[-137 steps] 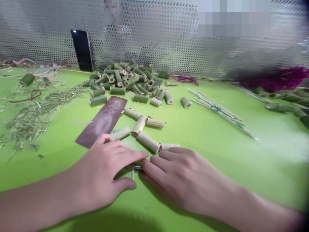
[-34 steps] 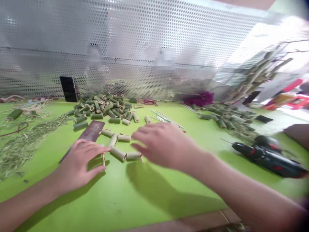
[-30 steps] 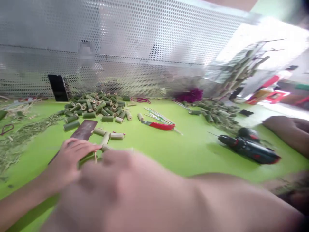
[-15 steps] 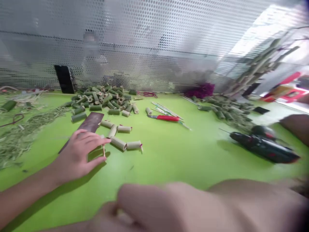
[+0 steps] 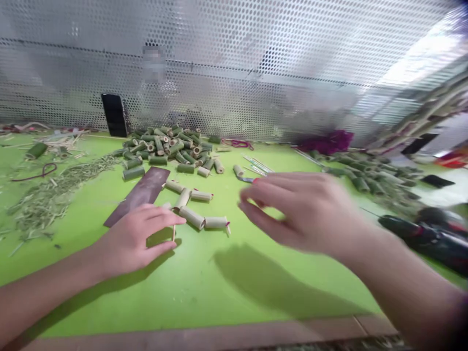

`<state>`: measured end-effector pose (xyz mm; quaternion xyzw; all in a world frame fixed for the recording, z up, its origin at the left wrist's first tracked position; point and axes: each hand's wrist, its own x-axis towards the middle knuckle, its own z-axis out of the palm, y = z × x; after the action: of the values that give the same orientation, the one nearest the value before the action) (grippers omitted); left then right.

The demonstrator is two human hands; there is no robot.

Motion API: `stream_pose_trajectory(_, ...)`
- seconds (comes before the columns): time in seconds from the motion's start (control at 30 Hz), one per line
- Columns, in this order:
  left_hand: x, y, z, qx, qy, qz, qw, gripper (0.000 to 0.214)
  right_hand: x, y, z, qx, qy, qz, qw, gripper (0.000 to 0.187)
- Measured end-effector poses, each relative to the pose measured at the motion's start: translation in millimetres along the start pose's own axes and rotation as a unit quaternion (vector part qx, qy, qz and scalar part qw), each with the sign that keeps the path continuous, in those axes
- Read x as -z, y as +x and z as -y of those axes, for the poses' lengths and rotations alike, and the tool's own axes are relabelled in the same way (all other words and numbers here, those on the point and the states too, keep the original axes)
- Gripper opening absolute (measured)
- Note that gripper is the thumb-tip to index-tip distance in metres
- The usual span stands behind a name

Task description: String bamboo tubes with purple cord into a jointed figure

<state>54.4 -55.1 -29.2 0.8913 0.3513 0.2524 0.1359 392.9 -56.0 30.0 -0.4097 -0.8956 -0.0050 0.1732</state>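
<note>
My left hand (image 5: 137,241) rests on the green table (image 5: 109,302), with a thin bamboo stick (image 5: 173,233) standing between its fingers and thumb. Just beyond the fingertips lie several pale bamboo tube sections (image 5: 192,218) arranged in a linked group, and a dark abrasive strip (image 5: 137,195) lies partly under the hand's far side. My right hand (image 5: 300,209) is raised above the table, slightly blurred, its fingers curled and apart with nothing visible in them. It hides most of a red-handled knife (image 5: 248,180).
A heap of green bamboo tube sections (image 5: 164,153) sits at the back, by a black phone (image 5: 114,115) and a perforated metal screen (image 5: 237,97). Shavings (image 5: 54,192) cover the left. A second bamboo heap (image 5: 369,175) and a cordless drill (image 5: 420,239) lie right.
My right hand has moved from close under the camera out over the table, now covering the red-handled knife. My left hand stays at the stick, and the view has swung slightly.
</note>
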Motion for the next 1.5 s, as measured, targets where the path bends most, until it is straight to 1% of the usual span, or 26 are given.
stream_pose_trajectory(0.07, 0.7, -1.2, -2.7, -0.011, -0.004, -0.001, 1.000, 0.035, -2.6, 46.1, -18.5, -0.028, -0.006, 0.078, 0.997, 0.025)
stream_pose_trajectory(0.1, 0.7, -1.5, -3.8, -0.019, -0.006, -0.004, 1.000, 0.034, -8.0, 62.3, -26.6, -0.053, 0.007, 0.113, 0.992, 0.025)
stream_pose_trajectory(0.17, 0.0, -1.5, -5.2, -0.033, -0.011, -0.011, 0.999, 0.033, -25.3, 79.7, -39.2, -0.105, 0.065, 0.153, 0.981, 0.029)
stream_pose_trajectory(0.23, -1.3, -1.4, -4.9, -0.036, -0.015, -0.010, 0.999, 0.033, -45.3, 81.6, -46.1, -0.117, 0.102, 0.160, 0.975, 0.028)
stream_pose_trajectory(0.3, -2.2, -1.4, -3.1, -0.027, -0.011, -0.010, 1.000, 0.033, -60.8, 77.1, -48.6, -0.112, 0.123, 0.150, 0.975, 0.026)
stream_pose_trajectory(0.4, -2.0, -1.3, 0.2, -0.008, 0.002, -0.014, 1.000, 0.034, -71.0, 72.4, -50.2, -0.105, 0.160, 0.130, 0.973, 0.023)
stream_pose_trajectory(0.5, 0.1, -0.2, 1.4, -0.008, 0.000, -0.013, 1.000, 0.034, -71.8, 72.7, -55.0, -0.107, 0.207, 0.118, 0.965, 0.020)
stream_pose_trajectory(0.6, 1.9, 1.2, 0.2, -0.006, -0.023, -0.017, 1.000, 0.034, -69.9, 72.5, -62.5, -0.129, 0.262, 0.111, 0.950, 0.018)
stream_pose_trajectory(0.7, 3.3, 1.4, -1.1, 0.027, -0.050, -0.022, 0.998, 0.035, -65.6, 70.9, -67.2, -0.162, 0.314, 0.106, 0.930, 0.021)
stream_pose_trajectory(0.8, 5.6, 1.7, -1.3, 0.069, -0.058, -0.020, 0.996, 0.036, -58.3, 70.6, -66.1, -0.176, 0.350, 0.107, 0.914, 0.024)
stream_pose_trajectory(0.9, 9.1, 5.6, -2.7, 0.095, -0.071, -0.030, 0.993, 0.037, -51.2, 72.0, -61.7, -0.176, 0.362, 0.095, 0.910, 0.025)
stream_pose_trajectory(1.03, 16.7, 16.5, -7.6, 0.139, -0.106, -0.034, 0.984, 0.039, -47.7, 72.9, -58.8, -0.181, 0.340, 0.063, 0.921, 0.026)
stream_pose_trajectory(1.17, 27.1, 31.5, -6.9, 0.197, -0.170, -0.021, 0.965, 0.049, -50.5, 70.1, -58.7, -0.196, 0.280, 0.032, 0.939, 0.027)
stream_pose_trajectory(1.3, 33.0, 54.5, 1.6, 0.209, -0.253, 0.023, 0.944, 0.045, -55.1, 69.1, -53.0, -0.197, 0.242, 0.027, 0.950, 0.018)
stream_pose_trajectory(1.4, 30.2, 78.4, 3.1, 0.221, -0.276, 0.044, 0.934, 0.046, -55.4, 72.1, -48.3, -0.194, 0.265, 0.020, 0.944, 0.018)
stream_pose_trajectory(1.47, 25.7, 96.2, -1.7, 0.217, -0.260, 0.040, 0.940, 0.053, -53.1, 74.0, -47.0, -0.196, 0.306, 0.011, 0.932, 0.027)
stream_pose_trajectory(1.5, 23.0, 105.2, -5.6, 0.206, -0.242, 0.033, 0.948, 0.056, -51.5, 74.4, -46.7, -0.197, 0.334, 0.012, 0.922, 0.033)
